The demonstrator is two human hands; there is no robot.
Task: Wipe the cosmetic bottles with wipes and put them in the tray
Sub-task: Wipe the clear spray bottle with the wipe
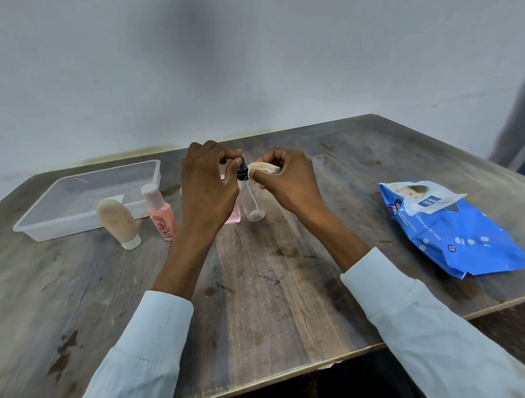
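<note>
At the far left of the wooden bench (258, 288) we saw the clear plastic tray (48, 233), lying near the back edge with nothing plainly inside it. Just in front of its near right corner stood a beige tube (117, 220), resting on its white cap and leaning slightly. Beside that, to the right, a peach bottle (162, 217) with a pale cap stood tilted, close to the tray's corner.

Next came our left hand (207, 183), raised above the bench with its fingers curled, the thumb and forefinger pinching the dark spray top of a clear spray bottle (254, 205). A pink bottle (235, 216) showed only as a sliver behind that hand, so we could not tell how it stood. The clear spray bottle was upright in the middle of the bench, between our two hands; whether its base touched the surface or hung just over it we could not tell.

Our right hand (287, 180) was curled around a crumpled wipe (264, 168), pressing it against the neck of the clear spray bottle, just under the dark top.

Well apart to the right lay the blue wipes pack (453, 231), flat on the bench, its white flap peeled back.
</note>
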